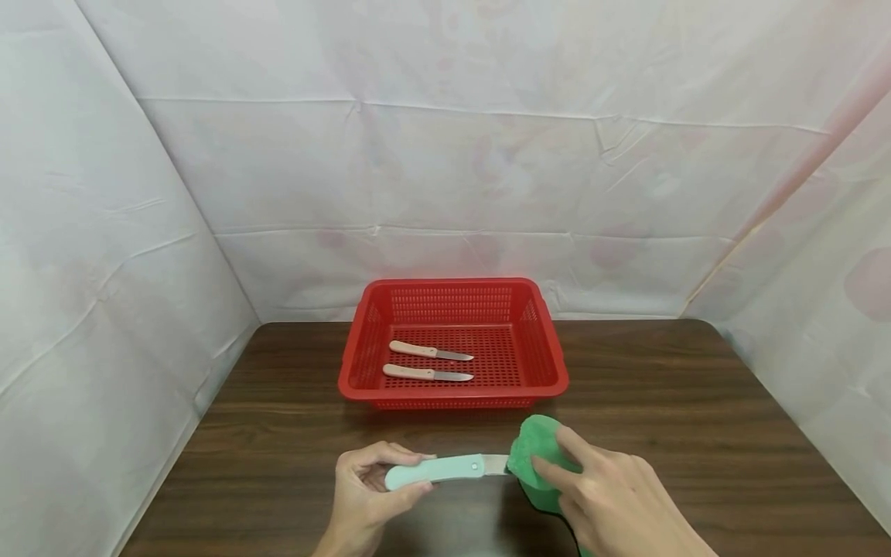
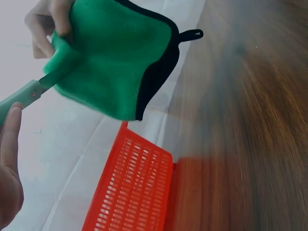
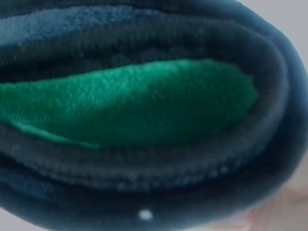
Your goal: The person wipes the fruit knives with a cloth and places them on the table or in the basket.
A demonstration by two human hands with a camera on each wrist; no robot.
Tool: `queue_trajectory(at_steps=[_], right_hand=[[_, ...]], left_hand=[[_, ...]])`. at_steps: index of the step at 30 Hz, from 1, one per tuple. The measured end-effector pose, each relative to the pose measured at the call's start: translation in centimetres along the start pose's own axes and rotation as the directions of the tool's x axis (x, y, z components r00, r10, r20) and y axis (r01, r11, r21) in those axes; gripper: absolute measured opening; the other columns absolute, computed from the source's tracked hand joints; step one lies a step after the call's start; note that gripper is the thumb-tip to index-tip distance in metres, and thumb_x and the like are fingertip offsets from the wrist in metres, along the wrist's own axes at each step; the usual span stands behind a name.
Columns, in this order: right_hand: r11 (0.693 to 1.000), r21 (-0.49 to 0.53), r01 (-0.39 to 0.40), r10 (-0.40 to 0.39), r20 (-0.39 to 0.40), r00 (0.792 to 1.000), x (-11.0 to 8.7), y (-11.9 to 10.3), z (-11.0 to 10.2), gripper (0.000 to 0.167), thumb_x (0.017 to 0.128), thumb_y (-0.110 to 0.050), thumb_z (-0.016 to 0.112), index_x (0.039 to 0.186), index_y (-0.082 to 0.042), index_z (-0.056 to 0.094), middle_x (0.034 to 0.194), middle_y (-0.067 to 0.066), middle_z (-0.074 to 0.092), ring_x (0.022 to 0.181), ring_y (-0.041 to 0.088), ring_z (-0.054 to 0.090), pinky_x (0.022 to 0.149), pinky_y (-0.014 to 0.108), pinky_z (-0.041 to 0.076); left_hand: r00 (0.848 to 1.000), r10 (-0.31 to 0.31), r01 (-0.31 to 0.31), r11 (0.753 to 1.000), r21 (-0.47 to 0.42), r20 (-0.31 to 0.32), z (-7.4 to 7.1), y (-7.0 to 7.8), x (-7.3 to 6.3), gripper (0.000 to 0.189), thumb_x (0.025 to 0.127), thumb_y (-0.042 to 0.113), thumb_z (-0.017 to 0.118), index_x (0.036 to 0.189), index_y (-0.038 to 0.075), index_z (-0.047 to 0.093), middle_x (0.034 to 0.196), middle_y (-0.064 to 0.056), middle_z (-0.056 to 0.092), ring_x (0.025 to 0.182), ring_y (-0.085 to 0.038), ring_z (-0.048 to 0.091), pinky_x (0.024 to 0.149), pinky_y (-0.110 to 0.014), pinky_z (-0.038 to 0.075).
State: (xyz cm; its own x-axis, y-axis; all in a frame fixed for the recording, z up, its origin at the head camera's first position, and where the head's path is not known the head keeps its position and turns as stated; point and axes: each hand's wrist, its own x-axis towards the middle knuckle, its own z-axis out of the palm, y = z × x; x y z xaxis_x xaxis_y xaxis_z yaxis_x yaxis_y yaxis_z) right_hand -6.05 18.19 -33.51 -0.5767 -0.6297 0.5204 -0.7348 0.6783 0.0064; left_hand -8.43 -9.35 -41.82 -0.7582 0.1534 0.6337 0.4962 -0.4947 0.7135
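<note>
My left hand [image 1: 369, 491] grips a knife by its mint-green handle [image 1: 435, 470], level above the table. Its blade [image 1: 496, 464] points right and runs into a green cloth [image 1: 539, 449], which hides the tip. With fingers and thumb, my right hand [image 1: 609, 491] pinches the cloth around the blade. In the left wrist view the cloth [image 2: 120, 57] hangs down with a black border and a small black loop. The right wrist view is filled by folds of the cloth [image 3: 144, 106] and its dark edge.
Behind the hands a red plastic basket [image 1: 452, 393] stands on the dark wooden table [image 1: 278, 433]. Two knives with pale handles, an upper one [image 1: 414, 350] and a lower one [image 1: 409, 372], lie inside it. White sheeting [image 1: 452, 170] hangs behind and at both sides.
</note>
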Motion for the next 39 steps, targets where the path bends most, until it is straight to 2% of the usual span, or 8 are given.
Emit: queue_trajectory(at_steps=[9, 22, 25, 28, 29, 32, 38, 39], right_hand=[[1.0, -0.015, -0.024, 0.024, -0.009, 1.0, -0.7, 0.5, -0.1, 0.045, 0.055, -0.001, 0.065, 0.095, -0.019, 0.073, 0.091, -0.002, 0.049, 0.05, -0.004, 0.015, 0.041, 0.008, 0.014], [0.997, 0.022, -0.075, 0.077, -0.075, 0.994, -1.0, 0.9, -0.4, 0.045, 0.056, -0.001, 0.063, 0.095, -0.019, 0.075, 0.085, -0.009, 0.04, 0.053, -0.007, 0.012, 0.043, 0.006, 0.011], [0.997, 0.016, -0.078, 0.079, -0.113, 0.99, -0.8, 1.0, -0.7, 0.034, 0.076, -0.009, 0.05, 0.095, -0.018, 0.075, 0.085, -0.009, 0.04, 0.053, -0.008, 0.012, 0.043, 0.006, 0.01], [0.997, 0.001, -0.078, 0.077, -0.146, 0.986, -0.5, 1.0, -1.0, 0.046, 0.091, -0.023, 0.03, 0.094, -0.018, 0.075, 0.085, -0.009, 0.041, 0.054, -0.007, 0.012, 0.043, 0.006, 0.009], [0.997, -0.006, -0.076, 0.074, -0.152, 0.986, -0.3, 0.9, -1.1, 0.053, 0.093, -0.028, 0.023, 0.094, -0.019, 0.075, 0.085, -0.009, 0.041, 0.054, -0.007, 0.012, 0.043, 0.006, 0.009], [0.998, -0.009, -0.069, 0.067, -0.157, 0.985, 0.1, 0.8, -1.3, 0.057, 0.095, -0.031, 0.019, 0.094, -0.019, 0.075, 0.086, -0.008, 0.042, 0.053, -0.007, 0.012, 0.043, 0.007, 0.009], [1.0, 0.009, -0.023, 0.024, -0.167, 0.986, 1.1, 0.3, -1.2, 0.053, 0.091, -0.024, 0.022, 0.094, -0.018, 0.075, 0.086, -0.006, 0.043, 0.053, -0.005, 0.013, 0.044, 0.006, 0.011], [1.0, 0.018, -0.018, 0.02, -0.16, 0.987, 1.2, 0.2, -1.2, 0.046, 0.089, -0.019, 0.029, 0.095, -0.018, 0.075, 0.086, -0.006, 0.044, 0.053, -0.005, 0.013, 0.044, 0.006, 0.012]], left_hand=[[1.0, 0.015, -0.014, 1.0, -0.006, 0.02, -0.7, 0.3, -0.3, 0.037, 0.069, -0.028, 0.061, 0.1, -0.008, 0.067, 0.096, -0.02, 0.069, 0.085, -0.026, 0.068, 0.065, -0.029, 0.056], [1.0, 0.017, -0.017, 0.996, 0.087, 0.007, -0.8, 0.4, -0.6, 0.037, 0.066, -0.029, 0.064, 0.097, -0.009, 0.067, 0.091, -0.021, 0.069, 0.077, -0.021, 0.068, 0.059, -0.027, 0.056], [1.0, 0.003, -0.004, 0.995, 0.104, 0.003, -0.8, 0.6, -0.6, 0.037, 0.065, -0.029, 0.064, 0.097, -0.009, 0.067, 0.091, -0.02, 0.069, 0.076, -0.019, 0.068, 0.058, -0.027, 0.056], [1.0, -0.007, 0.006, 0.993, 0.117, 0.005, -0.8, 0.6, -0.5, 0.037, 0.066, -0.028, 0.065, 0.096, -0.008, 0.067, 0.091, -0.02, 0.069, 0.076, -0.017, 0.067, 0.057, -0.027, 0.056], [1.0, -0.013, 0.012, 0.993, 0.121, 0.006, -0.8, 0.7, -0.5, 0.037, 0.066, -0.028, 0.065, 0.096, -0.008, 0.068, 0.091, -0.02, 0.069, 0.076, -0.017, 0.067, 0.057, -0.027, 0.056], [1.0, -0.019, 0.017, 0.992, 0.126, 0.018, -0.6, 0.6, -0.3, 0.036, 0.066, -0.028, 0.065, 0.096, -0.007, 0.068, 0.091, -0.021, 0.069, 0.077, -0.016, 0.067, 0.056, -0.027, 0.056], [0.999, -0.009, 0.001, 0.989, 0.15, 0.048, -0.1, 0.3, 0.1, 0.036, 0.066, -0.027, 0.067, 0.096, -0.007, 0.068, 0.09, -0.025, 0.068, 0.078, -0.017, 0.067, 0.055, -0.028, 0.055], [0.999, -0.007, -0.001, 0.988, 0.152, 0.051, 0.0, 0.3, 0.2, 0.035, 0.066, -0.026, 0.068, 0.096, -0.007, 0.068, 0.089, -0.026, 0.067, 0.078, -0.017, 0.067, 0.055, -0.028, 0.055]])
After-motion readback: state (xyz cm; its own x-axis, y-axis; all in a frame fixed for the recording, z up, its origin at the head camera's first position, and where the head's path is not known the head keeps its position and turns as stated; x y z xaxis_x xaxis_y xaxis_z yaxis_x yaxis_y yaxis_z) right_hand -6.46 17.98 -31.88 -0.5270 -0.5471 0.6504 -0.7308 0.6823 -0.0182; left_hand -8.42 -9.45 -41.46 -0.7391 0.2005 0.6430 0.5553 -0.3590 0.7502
